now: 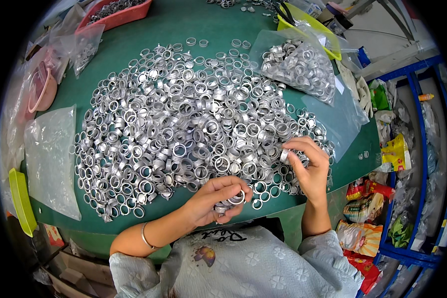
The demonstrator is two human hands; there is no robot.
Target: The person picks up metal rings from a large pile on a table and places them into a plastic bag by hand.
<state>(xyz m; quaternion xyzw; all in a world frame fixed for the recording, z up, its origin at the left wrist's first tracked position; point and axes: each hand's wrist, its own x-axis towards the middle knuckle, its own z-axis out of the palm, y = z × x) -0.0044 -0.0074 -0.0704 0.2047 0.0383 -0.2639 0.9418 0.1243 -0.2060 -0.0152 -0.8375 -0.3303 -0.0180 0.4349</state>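
Note:
A wide heap of silver metal rings point(184, 119) covers the middle of the green table. Close to the table's front edge, my left hand point(218, 199) is closed around several metal rings point(237, 197), one showing its round opening beside the fingertips. To its right and a little farther off, my right hand point(308, 164) pinches one metal ring point(284, 155) between thumb and fingers, over the right side of the heap. The two hands are apart. A bracelet sits on my left wrist.
A clear bag of rings point(303, 67) lies at the back right beside a yellow-green basket point(333, 42). An empty plastic bag point(49, 159) lies left. A red tray point(139, 11) of parts stands at the back left. Blue shelving point(416, 109) with packets stands beyond the right edge.

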